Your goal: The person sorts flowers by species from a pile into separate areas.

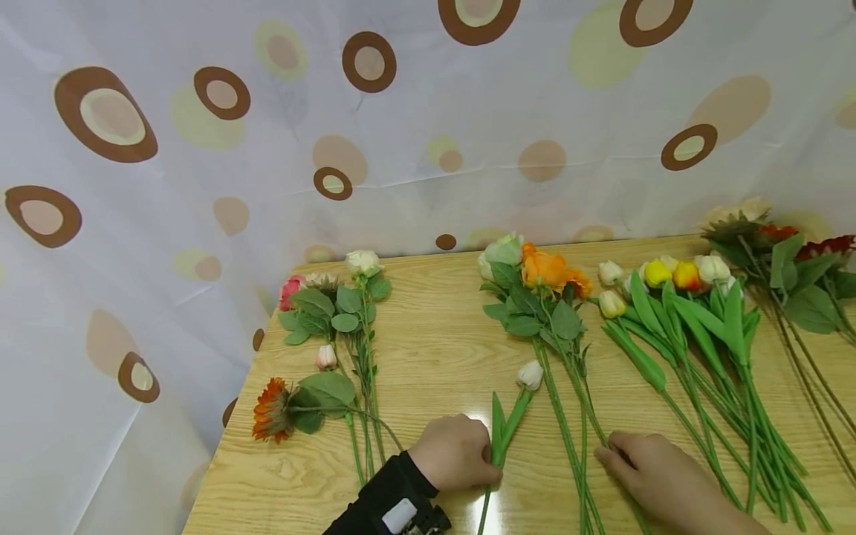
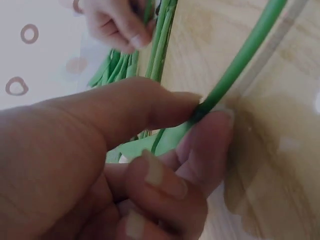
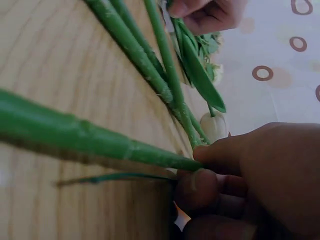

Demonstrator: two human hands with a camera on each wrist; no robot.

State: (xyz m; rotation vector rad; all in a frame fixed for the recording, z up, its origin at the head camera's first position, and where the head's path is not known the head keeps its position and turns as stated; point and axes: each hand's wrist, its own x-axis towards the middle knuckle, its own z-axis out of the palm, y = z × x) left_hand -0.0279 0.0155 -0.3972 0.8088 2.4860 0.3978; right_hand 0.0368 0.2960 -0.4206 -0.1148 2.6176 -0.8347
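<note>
Pinching a white tulip (image 1: 530, 374) stem between my left hand (image 1: 457, 452) thumb and fingers (image 2: 210, 145) near the table (image 1: 441, 357) front edge; my right hand (image 1: 652, 468) fingers (image 3: 220, 155) pinch a rose stem (image 1: 580, 416) beside it.

Two hands (image 1: 458, 453), five flower groups (image 1: 545, 297), one wooden table (image 1: 441, 349), one curtain (image 1: 200, 148).

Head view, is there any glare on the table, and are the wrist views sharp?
Head view: bright glare on the table between the hands. Left wrist view: left hand fills the frame, soft. Right wrist view: the nearest stem is blurred.
</note>
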